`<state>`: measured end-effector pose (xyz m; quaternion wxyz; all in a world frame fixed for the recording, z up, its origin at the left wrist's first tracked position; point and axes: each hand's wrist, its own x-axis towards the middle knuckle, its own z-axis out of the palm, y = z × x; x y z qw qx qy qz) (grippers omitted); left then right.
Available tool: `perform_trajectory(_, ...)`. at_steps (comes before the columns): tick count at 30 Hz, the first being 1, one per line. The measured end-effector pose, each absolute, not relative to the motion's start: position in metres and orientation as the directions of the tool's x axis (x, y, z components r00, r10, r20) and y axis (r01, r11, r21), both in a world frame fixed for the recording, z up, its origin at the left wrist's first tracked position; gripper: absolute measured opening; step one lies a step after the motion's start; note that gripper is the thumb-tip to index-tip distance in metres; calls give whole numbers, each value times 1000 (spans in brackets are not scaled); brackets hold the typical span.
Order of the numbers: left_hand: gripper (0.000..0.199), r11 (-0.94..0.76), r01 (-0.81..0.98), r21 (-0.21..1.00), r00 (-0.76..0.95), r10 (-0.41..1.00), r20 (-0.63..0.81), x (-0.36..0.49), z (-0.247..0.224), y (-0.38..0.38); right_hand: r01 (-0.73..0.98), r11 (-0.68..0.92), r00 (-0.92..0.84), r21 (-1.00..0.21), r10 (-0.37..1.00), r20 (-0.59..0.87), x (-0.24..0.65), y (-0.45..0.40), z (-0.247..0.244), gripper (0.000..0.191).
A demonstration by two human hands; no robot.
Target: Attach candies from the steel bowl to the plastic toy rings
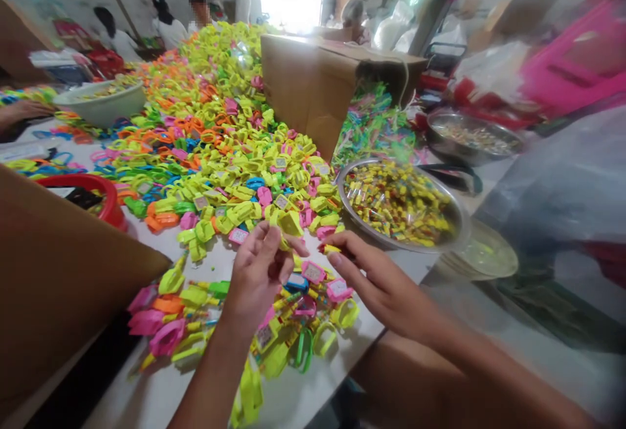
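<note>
My left hand (261,263) is closed on a yellow-green plastic toy watch (289,222), which sticks up past the fingertips. Close by on the right, my right hand (364,269) pinches a small yellow-and-red tube (331,248) between thumb and fingers. A short gap separates the two hands. Under them lies a cluster of toy watches in pink, green, orange and blue, among them a pink watch (313,272); yellow tubes are mixed in with these. Right of the hands, a metal bowl (462,230) holds many similar yellow-and-red tubes.
A large heap of toy watches (229,148) covers the white table. Cardboard boxes stand behind (308,90) and at left (63,285), beside a red basin (115,197). A pale bowl (102,108) sits farther back. Another person's hand (24,115) reaches in from the left; several people are behind.
</note>
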<state>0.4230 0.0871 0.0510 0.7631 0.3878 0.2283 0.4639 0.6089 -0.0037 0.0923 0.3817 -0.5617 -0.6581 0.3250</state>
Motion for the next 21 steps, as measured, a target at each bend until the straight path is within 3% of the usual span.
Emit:
perform_trajectory(7, 36, 443, -692, 571, 435, 886, -160, 435, 55, 74, 123, -10, -88, -992, 996, -21, 585, -9, 83, 29)
perform_trajectory(16, 48, 493, -698, 520, 408, 870, -277, 445, 53, 73, -64, -14, -7, -998, 1000, -14, 578, -5, 76, 41)
perform_trajectory(21, 53, 533, -697, 481, 410, 845, -342, 448, 52, 67, -313, -86, -73, -946, 995, -67, 577, -3, 69, 38)
